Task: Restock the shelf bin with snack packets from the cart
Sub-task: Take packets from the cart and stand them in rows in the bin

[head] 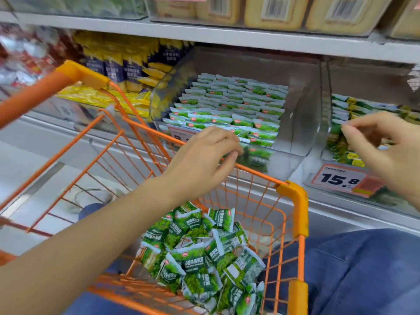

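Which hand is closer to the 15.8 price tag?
The right. The right hand hangs just above the price tag, slightly to its right. The left hand is far off to the tag's left, over the cart rim by the bin.

The person's left hand [204,153] covers the front lip of the clear plastic shelf bin [302,123] and most of the orange-framed price tag [179,135] on it, leaving only part of a digit. Whether its curled fingers hold a packet cannot be told. Right of that bin, the right hand [384,144] is cut by the picture's edge. Left of the bin, the red-and-silver packets [25,57] are blurred beyond reading.
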### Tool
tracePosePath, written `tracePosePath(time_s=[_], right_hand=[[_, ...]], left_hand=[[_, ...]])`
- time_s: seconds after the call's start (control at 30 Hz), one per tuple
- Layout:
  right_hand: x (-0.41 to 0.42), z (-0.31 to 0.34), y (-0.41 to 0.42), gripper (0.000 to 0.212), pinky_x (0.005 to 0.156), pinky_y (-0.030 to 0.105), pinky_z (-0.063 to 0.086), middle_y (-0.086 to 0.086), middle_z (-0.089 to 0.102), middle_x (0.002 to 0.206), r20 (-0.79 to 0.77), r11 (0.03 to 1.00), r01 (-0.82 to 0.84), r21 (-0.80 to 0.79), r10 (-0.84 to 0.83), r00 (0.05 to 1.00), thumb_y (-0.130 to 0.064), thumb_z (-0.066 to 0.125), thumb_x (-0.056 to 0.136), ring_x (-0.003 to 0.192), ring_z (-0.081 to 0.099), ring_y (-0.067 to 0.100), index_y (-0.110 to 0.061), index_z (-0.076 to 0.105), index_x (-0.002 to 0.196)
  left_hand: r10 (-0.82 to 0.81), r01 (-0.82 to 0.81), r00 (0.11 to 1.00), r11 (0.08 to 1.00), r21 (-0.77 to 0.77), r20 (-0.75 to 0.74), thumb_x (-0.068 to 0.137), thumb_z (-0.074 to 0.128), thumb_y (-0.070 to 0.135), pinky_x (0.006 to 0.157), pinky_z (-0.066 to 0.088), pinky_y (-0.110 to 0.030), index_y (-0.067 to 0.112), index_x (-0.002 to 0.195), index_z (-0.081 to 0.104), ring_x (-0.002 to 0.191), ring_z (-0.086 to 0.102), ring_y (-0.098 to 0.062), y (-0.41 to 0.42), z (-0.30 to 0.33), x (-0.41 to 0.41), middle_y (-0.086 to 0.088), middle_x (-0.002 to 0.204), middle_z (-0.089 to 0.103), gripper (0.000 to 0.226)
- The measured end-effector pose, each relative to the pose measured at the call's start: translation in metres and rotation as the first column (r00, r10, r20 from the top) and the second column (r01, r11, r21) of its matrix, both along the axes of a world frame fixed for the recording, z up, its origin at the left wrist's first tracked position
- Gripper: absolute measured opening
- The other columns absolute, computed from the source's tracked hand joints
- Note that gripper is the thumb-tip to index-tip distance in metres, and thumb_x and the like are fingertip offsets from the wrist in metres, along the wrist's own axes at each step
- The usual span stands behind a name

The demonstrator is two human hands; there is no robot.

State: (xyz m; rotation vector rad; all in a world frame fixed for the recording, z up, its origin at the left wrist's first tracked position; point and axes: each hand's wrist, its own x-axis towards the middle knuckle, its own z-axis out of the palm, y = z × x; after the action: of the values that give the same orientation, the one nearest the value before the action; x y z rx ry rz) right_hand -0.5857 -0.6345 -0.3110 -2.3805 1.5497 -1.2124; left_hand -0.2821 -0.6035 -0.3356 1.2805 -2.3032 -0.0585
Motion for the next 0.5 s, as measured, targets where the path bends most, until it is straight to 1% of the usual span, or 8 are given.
tracePosePath(time_s=[0.07,0.13,0.2,0.27,0.33,0.4,0.43,0.5], right_hand=[[0.025,0.0,0.026,0.034,0.066,0.014,0.044,0.001,0.061,0.067,-0.044,0.988,-0.157,0.006,0.157,0.987,-0.037,0.051,0.09,0.069,0.054,0.003,-0.01,0.07,0.088],[0.057,0.0,0.04,0.033,0.058,0.014,0.042,-0.005,0.061,0.062,-0.124,0.949,-0.313,0.047,0.316,0.941,-0.039,0.051,0.09,0.064,0.054,0.005,-0.014,0.071,0.082],[0.09,-0.004,0.046,0.026,0.05,0.024,0.047,-0.011,0.062,0.062,-0.266,0.878,-0.47,0.088,0.476,0.839,-0.038,0.052,0.09,0.057,0.055,0.005,-0.022,0.071,0.084],[0.123,-0.012,0.049,0.023,0.05,0.025,0.049,-0.014,0.065,0.072,-0.443,0.795,-0.554,0.248,0.602,0.665,-0.041,0.047,0.092,0.062,0.061,0.007,-0.029,0.067,0.093],[0.157,-0.02,0.052,0.028,0.064,0.03,0.05,-0.01,0.067,0.096,-0.566,0.733,-0.498,0.462,0.677,0.471,-0.045,0.041,0.097,0.085,0.064,0.013,-0.031,0.06,0.113],[0.186,-0.037,0.049,0.036,0.076,0.034,0.048,-0.001,0.064,0.112,-0.622,0.71,-0.37,0.599,0.704,0.342,-0.045,0.042,0.098,0.1,0.061,0.021,-0.026,0.052,0.127],[0.202,-0.047,0.047,0.036,0.076,0.035,0.049,0.004,0.063,0.113,-0.624,0.689,-0.326,0.647,0.724,0.293,-0.042,0.044,0.098,0.101,0.06,0.024,-0.021,0.052,0.127],[0.233,-0.071,0.039,0.033,0.072,0.036,0.051,0.01,0.063,0.11,-0.646,0.679,-0.278,0.679,0.733,0.215,-0.033,0.045,0.098,0.098,0.06,0.029,-0.014,0.056,0.122]], left_hand=[[0.014,-0.014,0.999,1.0,-0.009,0.046,0.095,0.045,0.02,0.092,0.041,-0.031,0.011,0.104,0.07,0.106,0.055,-0.02,0.02,-0.004,0.031,-0.004,0.112,0.064,0.028],[0.014,-0.022,0.988,0.999,0.049,0.154,0.094,0.041,0.024,0.083,0.048,-0.035,0.011,0.102,0.07,0.098,0.061,-0.024,0.036,-0.008,0.059,-0.004,0.107,0.066,0.032],[0.002,-0.058,0.944,0.985,0.16,0.33,0.092,0.031,0.034,0.07,0.051,-0.035,0.016,0.099,0.067,0.087,0.065,-0.026,0.048,-0.011,0.079,-0.001,0.097,0.068,0.041],[0.018,-0.134,0.898,0.963,0.232,0.44,0.088,0.016,0.045,0.068,0.052,-0.036,0.021,0.104,0.063,0.086,0.066,-0.026,0.055,-0.013,0.095,0.001,0.097,0.068,0.056],[0.067,-0.225,0.861,0.94,0.258,0.505,0.089,0.01,0.049,0.074,0.051,-0.034,0.025,0.112,0.06,0.096,0.064,-0.024,0.061,-0.016,0.111,0.004,0.106,0.066,0.06],[0.153,-0.351,0.819,0.896,0.272,0.552,0.099,0.022,0.043,0.077,0.047,-0.032,0.026,0.117,0.056,0.105,0.061,-0.022,0.064,-0.017,0.123,0.004,0.114,0.064,0.042],[0.186,-0.394,0.803,0.878,0.271,0.566,0.101,0.028,0.039,0.077,0.047,-0.033,0.025,0.118,0.055,0.106,0.06,-0.023,0.064,-0.017,0.126,0.002,0.115,0.064,0.034],[0.208,-0.427,0.782,0.865,0.262,0.587,0.102,0.03,0.035,0.075,0.047,-0.034,0.023,0.117,0.053,0.104,0.06,-0.025,0.061,-0.018,0.123,-0.001,0.112,0.064,0.03]])
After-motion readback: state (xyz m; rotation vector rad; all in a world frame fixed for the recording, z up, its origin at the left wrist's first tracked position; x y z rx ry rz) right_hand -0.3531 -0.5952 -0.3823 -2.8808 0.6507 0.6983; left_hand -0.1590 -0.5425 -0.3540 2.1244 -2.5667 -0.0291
